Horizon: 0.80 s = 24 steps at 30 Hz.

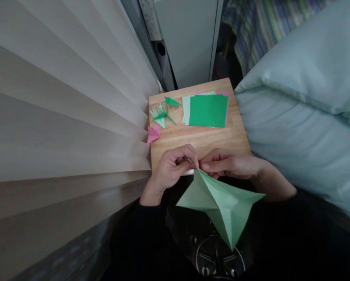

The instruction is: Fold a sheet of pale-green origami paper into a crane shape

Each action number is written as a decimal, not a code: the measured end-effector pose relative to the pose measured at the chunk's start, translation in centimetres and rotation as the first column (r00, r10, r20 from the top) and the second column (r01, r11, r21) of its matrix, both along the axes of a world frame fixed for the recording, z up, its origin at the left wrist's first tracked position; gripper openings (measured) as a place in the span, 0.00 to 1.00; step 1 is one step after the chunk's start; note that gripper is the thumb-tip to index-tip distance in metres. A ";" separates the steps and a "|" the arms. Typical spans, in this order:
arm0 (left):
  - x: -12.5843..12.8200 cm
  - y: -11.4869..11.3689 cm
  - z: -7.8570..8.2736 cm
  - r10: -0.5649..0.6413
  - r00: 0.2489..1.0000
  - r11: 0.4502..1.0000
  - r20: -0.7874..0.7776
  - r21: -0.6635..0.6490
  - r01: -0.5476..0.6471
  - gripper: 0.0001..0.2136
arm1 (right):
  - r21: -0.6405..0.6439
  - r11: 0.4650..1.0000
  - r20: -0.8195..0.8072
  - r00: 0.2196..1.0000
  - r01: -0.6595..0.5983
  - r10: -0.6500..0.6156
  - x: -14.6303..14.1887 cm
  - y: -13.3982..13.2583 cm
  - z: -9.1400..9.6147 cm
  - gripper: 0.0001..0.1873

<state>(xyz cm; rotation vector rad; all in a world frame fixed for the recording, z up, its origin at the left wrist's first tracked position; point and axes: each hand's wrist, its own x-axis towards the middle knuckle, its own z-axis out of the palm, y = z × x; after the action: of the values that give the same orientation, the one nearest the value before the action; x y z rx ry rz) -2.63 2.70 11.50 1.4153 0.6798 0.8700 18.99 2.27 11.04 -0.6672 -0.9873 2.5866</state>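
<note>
A creased sheet of light green origami paper spreads out below my fingers, partly folded, with one corner pointing down toward my lap. My left hand pinches its top corner between thumb and fingers. Right beside it, my right hand is closed on the same paper near that corner, fingertips almost touching the left ones. Both hands are over the near edge of a small wooden table. The fingertips of the right hand are partly hidden behind the paper's edge.
On the table lie a stack of green and pink paper, green folded paper pieces and a pink folded piece at the left edge. A pleated curtain borders the left, pale bedding the right, a pale cabinet the back.
</note>
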 end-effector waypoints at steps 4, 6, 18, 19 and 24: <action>-0.3 0.3 -0.1 0.128 0.990 0.991 -0.061 0.049 -0.126 0.10 | 0.028 0.992 0.083 0.989 0.120 -0.122 -0.7 -0.1 0.6 0.19; -0.3 0.5 -0.2 0.218 0.973 0.974 -0.074 0.072 -0.213 0.09 | 0.048 0.983 0.160 0.970 0.179 -0.184 -0.6 0.0 0.9 0.17; 1.5 0.0 -1.3 0.226 0.969 0.881 -0.098 -0.405 -0.246 0.17 | 0.383 0.866 0.278 0.854 0.322 -0.440 -0.9 0.7 -0.3 0.22; 1.6 -0.1 -1.3 0.232 0.968 0.877 -0.096 -0.411 -0.251 0.17 | 0.403 0.859 0.278 0.852 0.317 -0.444 -0.9 0.6 -0.4 0.22; 1.9 -0.3 -1.5 0.288 0.951 0.850 -0.111 -0.428 -0.308 0.17 | 0.508 0.819 0.291 0.842 0.267 -0.455 -0.9 0.5 -0.7 0.22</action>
<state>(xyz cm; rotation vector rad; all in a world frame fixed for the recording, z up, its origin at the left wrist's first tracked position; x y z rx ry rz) -0.71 2.36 10.03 0.9319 1.0784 0.8570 18.06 2.80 10.35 -1.1498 -1.3608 1.8176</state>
